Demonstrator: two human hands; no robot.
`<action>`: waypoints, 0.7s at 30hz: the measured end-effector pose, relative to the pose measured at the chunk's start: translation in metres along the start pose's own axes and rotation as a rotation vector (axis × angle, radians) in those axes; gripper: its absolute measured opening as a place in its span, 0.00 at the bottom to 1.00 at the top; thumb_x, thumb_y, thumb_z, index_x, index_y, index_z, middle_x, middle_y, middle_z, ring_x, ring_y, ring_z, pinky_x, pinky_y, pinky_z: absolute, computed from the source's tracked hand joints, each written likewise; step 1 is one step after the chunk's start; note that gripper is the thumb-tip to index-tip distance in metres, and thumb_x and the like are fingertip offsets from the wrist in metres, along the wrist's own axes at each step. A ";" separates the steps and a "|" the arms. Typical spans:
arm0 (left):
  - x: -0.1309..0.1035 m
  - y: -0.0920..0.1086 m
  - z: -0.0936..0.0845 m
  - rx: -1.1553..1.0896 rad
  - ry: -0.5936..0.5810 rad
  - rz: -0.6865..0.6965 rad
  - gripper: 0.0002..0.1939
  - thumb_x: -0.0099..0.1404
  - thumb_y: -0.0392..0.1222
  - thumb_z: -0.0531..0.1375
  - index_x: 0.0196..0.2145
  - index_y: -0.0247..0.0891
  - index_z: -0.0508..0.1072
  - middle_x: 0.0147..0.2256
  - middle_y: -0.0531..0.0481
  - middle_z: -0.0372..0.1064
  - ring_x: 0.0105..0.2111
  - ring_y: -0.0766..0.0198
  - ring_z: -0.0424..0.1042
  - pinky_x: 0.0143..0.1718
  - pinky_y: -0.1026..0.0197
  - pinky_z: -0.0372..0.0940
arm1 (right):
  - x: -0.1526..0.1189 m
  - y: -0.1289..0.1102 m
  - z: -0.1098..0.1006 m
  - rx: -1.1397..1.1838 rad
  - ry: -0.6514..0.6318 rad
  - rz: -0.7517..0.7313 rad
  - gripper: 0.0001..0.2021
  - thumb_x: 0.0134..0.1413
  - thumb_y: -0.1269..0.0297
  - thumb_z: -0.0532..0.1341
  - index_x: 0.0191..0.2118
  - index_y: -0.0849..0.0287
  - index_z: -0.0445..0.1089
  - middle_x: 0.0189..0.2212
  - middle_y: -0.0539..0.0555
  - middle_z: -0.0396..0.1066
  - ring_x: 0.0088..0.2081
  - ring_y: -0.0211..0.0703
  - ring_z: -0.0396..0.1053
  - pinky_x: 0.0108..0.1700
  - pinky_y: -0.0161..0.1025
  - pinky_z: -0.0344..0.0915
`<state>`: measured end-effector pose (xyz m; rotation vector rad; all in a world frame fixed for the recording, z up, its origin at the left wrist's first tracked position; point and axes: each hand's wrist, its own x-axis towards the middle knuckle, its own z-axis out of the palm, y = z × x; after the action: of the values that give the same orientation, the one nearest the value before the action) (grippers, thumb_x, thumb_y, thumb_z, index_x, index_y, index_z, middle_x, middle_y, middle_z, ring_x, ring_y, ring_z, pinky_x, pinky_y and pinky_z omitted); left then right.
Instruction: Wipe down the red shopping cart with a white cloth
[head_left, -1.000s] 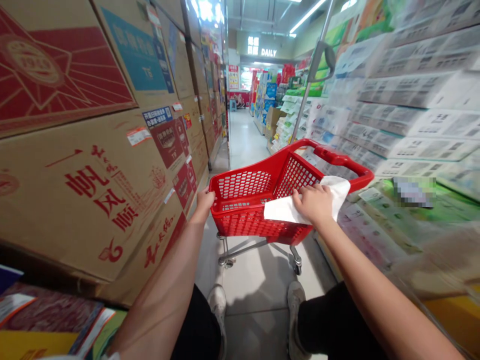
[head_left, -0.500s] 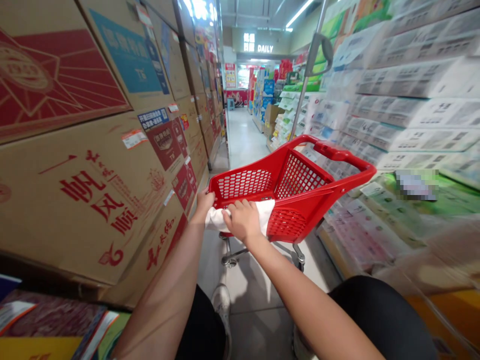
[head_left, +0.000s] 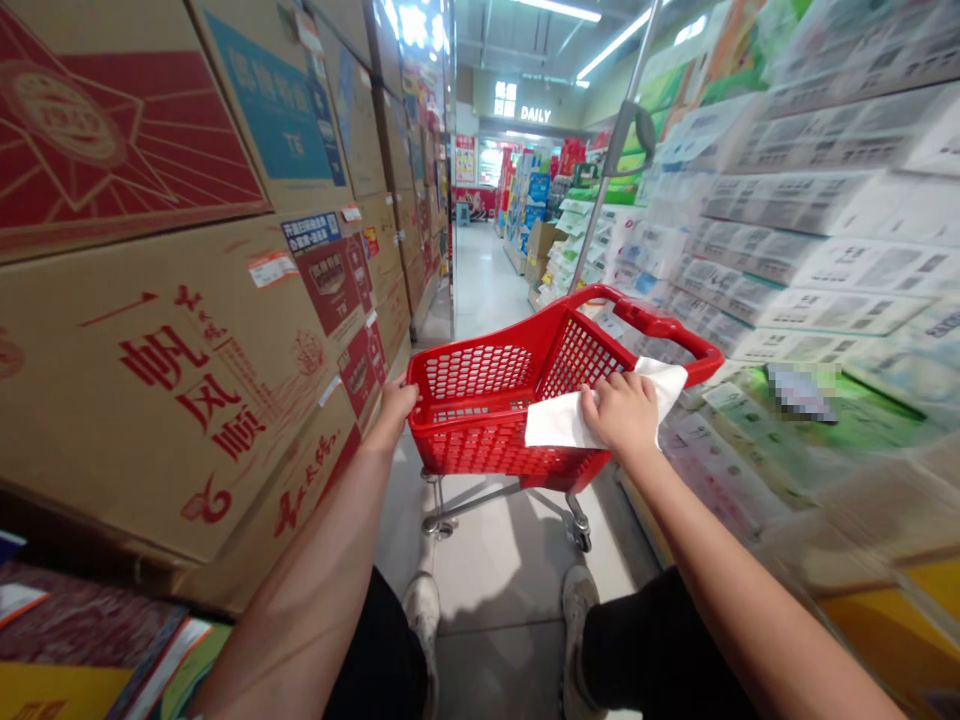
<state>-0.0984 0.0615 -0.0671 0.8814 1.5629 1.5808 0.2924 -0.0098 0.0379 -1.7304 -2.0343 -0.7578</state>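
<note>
A red plastic shopping cart [head_left: 469, 440] stands sideways in front of me, its handle end to the right. My left hand [head_left: 397, 405] is closed around the rim at the cart's left end. On the near rim, toward the handle, lies a white cloth [head_left: 561, 422]. My right hand [head_left: 624, 412] presses this cloth down with its fingers curled over the rim, thumb to the left. Inside, the slanted grid panel [head_left: 589, 345] of the cart shows at the right end; the handle bar [head_left: 660, 325] is beyond my right hand.
Stacked cardboard cartons [head_left: 172, 380] wall the left side closely. Wrapped tissue packs [head_left: 810, 260] are piled on the right, blurred. A metal pole with a grey grip [head_left: 630, 140] rises behind the cart. The tiled aisle [head_left: 480, 270] runs ahead to more shelves.
My right hand has slid the cloth rightward along the near rim, from the left end toward the handle. My left hand still grips the left end. The view has shifted slightly.
</note>
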 end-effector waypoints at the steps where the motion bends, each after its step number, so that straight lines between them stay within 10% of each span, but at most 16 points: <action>1: 0.000 0.000 0.001 -0.001 0.009 -0.001 0.30 0.51 0.33 0.61 0.54 0.37 0.75 0.22 0.53 0.71 0.18 0.69 0.65 0.21 0.67 0.59 | -0.001 -0.006 0.000 0.007 0.001 0.004 0.24 0.68 0.52 0.48 0.38 0.61 0.77 0.39 0.63 0.73 0.47 0.57 0.61 0.55 0.50 0.48; 12: -0.006 0.008 0.000 0.036 0.012 -0.022 0.29 0.50 0.33 0.63 0.52 0.35 0.77 0.25 0.49 0.73 0.22 0.65 0.71 0.23 0.66 0.63 | -0.028 -0.173 -0.005 0.364 -0.150 -0.217 0.23 0.67 0.45 0.49 0.41 0.59 0.71 0.41 0.61 0.73 0.45 0.54 0.64 0.50 0.48 0.52; 16: -0.003 0.011 -0.007 0.043 -0.041 -0.047 0.32 0.50 0.31 0.63 0.56 0.36 0.74 0.29 0.47 0.76 0.23 0.65 0.73 0.24 0.66 0.66 | -0.026 -0.151 -0.005 0.316 -0.155 -0.293 0.22 0.69 0.47 0.48 0.41 0.58 0.70 0.40 0.60 0.73 0.44 0.53 0.64 0.47 0.46 0.52; 21: 0.002 0.011 -0.011 0.060 -0.084 -0.068 0.35 0.51 0.29 0.62 0.59 0.38 0.72 0.32 0.47 0.76 0.22 0.69 0.71 0.24 0.68 0.66 | -0.024 -0.058 -0.006 0.135 -0.072 -0.209 0.21 0.68 0.50 0.48 0.38 0.58 0.70 0.37 0.60 0.73 0.43 0.53 0.63 0.48 0.47 0.51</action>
<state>-0.1091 0.0585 -0.0568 0.9060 1.5709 1.4375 0.2393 -0.0382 0.0188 -1.5078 -2.2848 -0.6101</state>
